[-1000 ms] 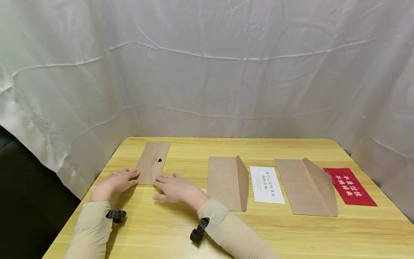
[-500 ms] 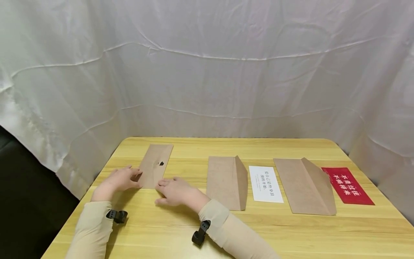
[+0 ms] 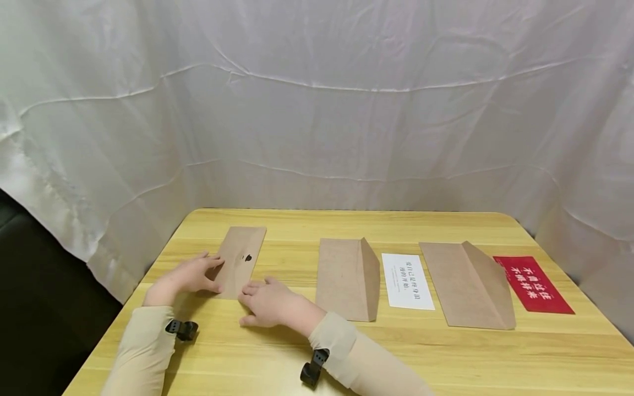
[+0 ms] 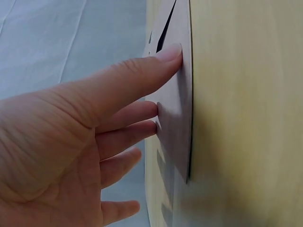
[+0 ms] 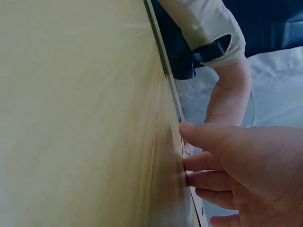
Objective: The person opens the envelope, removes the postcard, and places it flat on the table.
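At the left of the head view a brown kraft envelope [image 3: 241, 258] lies flat, its flap side down or folded in, with a small dark mark near its right edge. My left hand [image 3: 190, 275] is at its left edge; in the left wrist view the thumb [image 4: 170, 53] rests on the paper and the other fingertips touch its side. My right hand [image 3: 274, 304] lies at the near right corner, fingers extended, fingertips right at the paper's edge. The right wrist view shows these fingers [image 5: 208, 179] low beside the table surface, with the left arm beyond.
To the right lie a second brown envelope [image 3: 342, 278] with its flap unfolded, a white printed card [image 3: 408, 281], a third brown envelope [image 3: 460, 286] and a red card [image 3: 537, 286]. A pale curtain [image 3: 346, 126] hangs behind the wooden table [image 3: 292, 231].
The left envelope has slid toward me and slightly right, with both hands moving along at its edges. The other envelopes and cards have stayed in place.
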Tool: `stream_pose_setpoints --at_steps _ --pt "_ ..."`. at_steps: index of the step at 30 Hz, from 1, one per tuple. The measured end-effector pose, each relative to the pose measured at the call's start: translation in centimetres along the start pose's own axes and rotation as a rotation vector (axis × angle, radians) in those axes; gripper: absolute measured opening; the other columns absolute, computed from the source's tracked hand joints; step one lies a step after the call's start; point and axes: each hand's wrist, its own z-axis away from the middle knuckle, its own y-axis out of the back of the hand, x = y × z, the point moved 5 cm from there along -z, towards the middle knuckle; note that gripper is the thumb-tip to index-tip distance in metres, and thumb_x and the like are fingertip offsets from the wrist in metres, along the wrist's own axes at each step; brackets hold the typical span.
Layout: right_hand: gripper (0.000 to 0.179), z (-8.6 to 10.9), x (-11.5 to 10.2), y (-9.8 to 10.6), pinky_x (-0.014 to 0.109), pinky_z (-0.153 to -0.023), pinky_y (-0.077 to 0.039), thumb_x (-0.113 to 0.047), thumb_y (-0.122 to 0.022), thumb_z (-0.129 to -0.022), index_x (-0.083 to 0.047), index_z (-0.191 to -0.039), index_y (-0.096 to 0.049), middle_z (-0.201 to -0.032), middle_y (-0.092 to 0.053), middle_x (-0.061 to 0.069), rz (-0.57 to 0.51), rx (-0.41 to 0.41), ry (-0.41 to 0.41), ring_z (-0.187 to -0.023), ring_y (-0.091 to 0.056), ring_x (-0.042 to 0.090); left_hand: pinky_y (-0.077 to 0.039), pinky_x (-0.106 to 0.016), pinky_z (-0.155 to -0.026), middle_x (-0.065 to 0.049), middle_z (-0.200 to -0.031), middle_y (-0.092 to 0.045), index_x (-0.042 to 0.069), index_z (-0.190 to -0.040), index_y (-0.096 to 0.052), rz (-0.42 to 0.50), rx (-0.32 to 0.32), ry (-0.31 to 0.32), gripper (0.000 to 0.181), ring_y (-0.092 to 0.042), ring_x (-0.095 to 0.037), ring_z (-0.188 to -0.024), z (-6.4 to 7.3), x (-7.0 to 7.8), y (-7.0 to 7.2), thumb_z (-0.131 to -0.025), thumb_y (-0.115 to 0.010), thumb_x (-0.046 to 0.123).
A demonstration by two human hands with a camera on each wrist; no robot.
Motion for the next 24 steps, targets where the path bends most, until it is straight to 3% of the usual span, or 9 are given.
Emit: stream_pose_setpoints --at_steps 5,16,24 --pt "0.063 0.5 -0.4 0.1 0.040 -0.119 -0.030 -0.064 -0.039 -0.096 -0.030 -0.148 -0.041 -0.155 -0.038 -0.011 0.013 0.003 0.008 -0.145 -0.032 0.007 -0.029 -0.070 -0.107 -0.031 -0.149 -0.037 -0.005 -0.140 -0.047 0.007 -0.019 -0.005 0.084 -0.024 -0.058 -0.137 0.2 0.5 -0.1 -0.076 -0.081 0.037" --pt "0.065 1.5 -1.2 0.2 0.038 -0.120 -0.028 -0.067 -0.037 -0.094 -0.032 -0.149 -0.038 -0.156 -0.035 -0.014 0.070 -0.037 0.026 -0.146 -0.030 0.004 -0.017 -0.077 -0.106 -0.026 -0.150 -0.039 0.000 -0.140 -0.050 -0.036 -0.048 0.087 0.085 -0.025 -0.053 -0.140 1.4 1.2 -0.3 -0.073 -0.082 0.043" --pt "0.059 2.1 -1.3 0.5 0.037 -0.119 -0.030 -0.066 -0.041 -0.094 -0.034 -0.144 -0.046 -0.152 -0.041 -0.016 0.015 -0.037 0.083 -0.144 -0.033 0.003 -0.020 -0.077 -0.104 -0.026 -0.149 -0.041 0.001 -0.140 -0.051 -0.064 -0.031 0.069 0.088 -0.030 -0.052 -0.139 2.6 1.7 -0.9 -0.072 -0.080 0.049"
